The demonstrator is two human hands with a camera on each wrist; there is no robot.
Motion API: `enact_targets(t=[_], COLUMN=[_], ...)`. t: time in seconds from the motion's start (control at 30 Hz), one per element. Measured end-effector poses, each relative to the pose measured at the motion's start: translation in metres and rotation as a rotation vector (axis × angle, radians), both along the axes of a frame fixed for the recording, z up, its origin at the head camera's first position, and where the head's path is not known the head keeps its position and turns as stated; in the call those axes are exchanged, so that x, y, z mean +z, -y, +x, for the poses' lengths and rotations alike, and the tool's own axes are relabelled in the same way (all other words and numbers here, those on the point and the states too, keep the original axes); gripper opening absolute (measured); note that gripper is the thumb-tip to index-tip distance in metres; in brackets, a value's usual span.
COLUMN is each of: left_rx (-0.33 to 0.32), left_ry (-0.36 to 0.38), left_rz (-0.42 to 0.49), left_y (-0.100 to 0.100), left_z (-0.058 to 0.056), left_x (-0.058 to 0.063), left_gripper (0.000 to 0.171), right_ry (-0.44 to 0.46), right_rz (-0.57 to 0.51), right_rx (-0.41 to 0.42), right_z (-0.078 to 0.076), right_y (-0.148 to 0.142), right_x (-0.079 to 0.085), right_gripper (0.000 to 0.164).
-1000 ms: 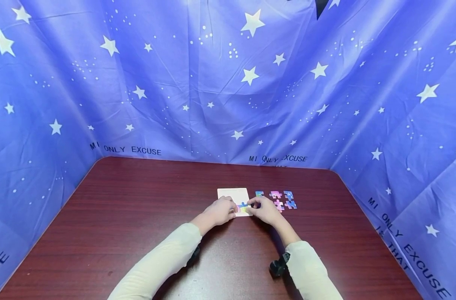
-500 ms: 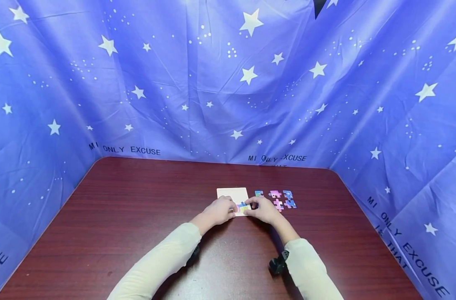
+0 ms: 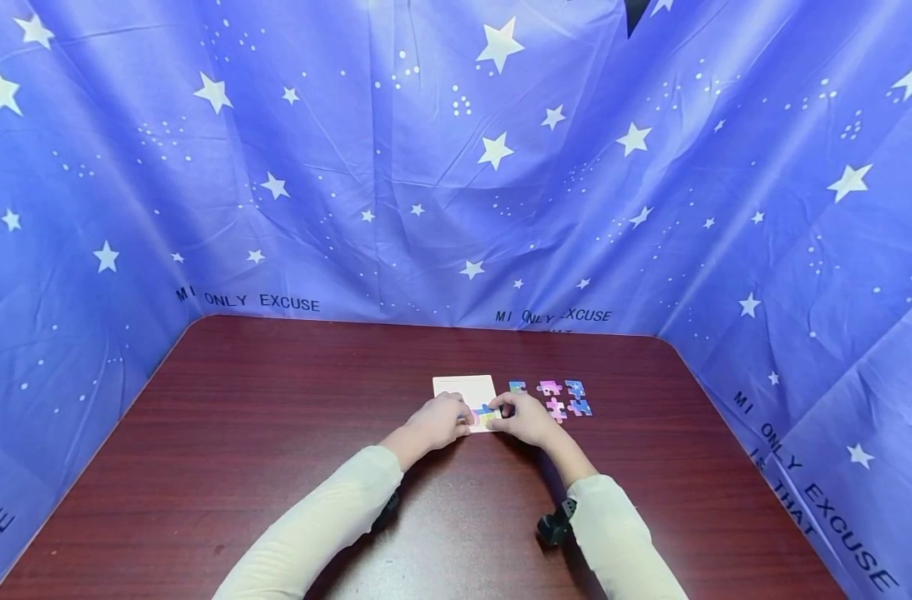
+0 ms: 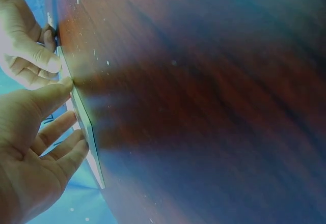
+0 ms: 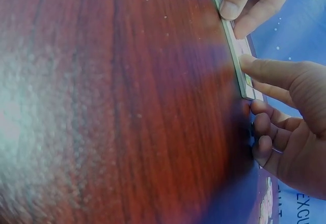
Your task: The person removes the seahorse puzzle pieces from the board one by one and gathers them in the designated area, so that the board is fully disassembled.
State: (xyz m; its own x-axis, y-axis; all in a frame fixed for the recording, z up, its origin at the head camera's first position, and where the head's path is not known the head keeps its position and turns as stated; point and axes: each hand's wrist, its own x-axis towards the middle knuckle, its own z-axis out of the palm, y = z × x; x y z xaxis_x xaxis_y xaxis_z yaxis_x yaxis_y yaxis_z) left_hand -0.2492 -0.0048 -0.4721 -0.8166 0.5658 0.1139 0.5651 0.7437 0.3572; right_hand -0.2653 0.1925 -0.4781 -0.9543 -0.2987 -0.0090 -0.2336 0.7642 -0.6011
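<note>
A white square puzzle tray (image 3: 463, 386) lies flat on the table with puzzle pieces in its near right part. My left hand (image 3: 437, 418) rests on the tray's near left side, its fingers extended over the surface. In the left wrist view its thumb (image 4: 53, 94) touches the tray's near edge. At the tray's near right corner, my right hand (image 3: 529, 418) pinches a yellow and blue puzzle piece (image 3: 488, 417) between thumb and index finger. Its other fingers (image 5: 265, 147) curl beside the tray. A pink piece near the left fingertips is partly covered by them.
Several loose puzzle pieces lie right of the tray, among them a pink one (image 3: 549, 388) and a blue one (image 3: 575, 388). A blue-green piece (image 3: 518, 387) sits just behind the right hand. Blue star-printed curtains (image 3: 426, 167) surround the dark red table (image 3: 291, 392).
The right hand's thumb and fingers have shifted slightly left over the tray's corner onto the yellow and blue piece. My left hand has stayed in place.
</note>
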Motion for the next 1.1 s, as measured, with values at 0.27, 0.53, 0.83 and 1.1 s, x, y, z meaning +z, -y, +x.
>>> enact_targets(t=[0.27, 0.53, 0.83, 1.1], left_rx=[0.0, 0.01, 0.011, 0.006], left_ry=[0.005, 0.023, 0.022, 0.02], left_rz=[0.018, 0.008, 0.005, 0.0], left_y=[-0.0014, -0.0023, -0.0032, -0.0033], left_z=[0.0015, 0.0009, 0.0026, 0.0026], left_x=[0.0031, 0.002, 0.004, 0.0042], left_gripper=[0.009, 0.008, 0.009, 0.01], right_ry=[0.028, 0.031, 0.038, 0.073], right_rz=[-0.058, -0.088, -0.164, -0.234], right_rx=[-0.02, -0.05, -0.124, -0.161], right_z=[-0.0015, 0.0, 0.0018, 0.0017], right_y=[0.0018, 0.0036, 0.0065, 0.0085], right_x=[0.0034, 0.0038, 0.0015, -0.0011], right_gripper=[0.02, 0.018, 0.012, 0.014])
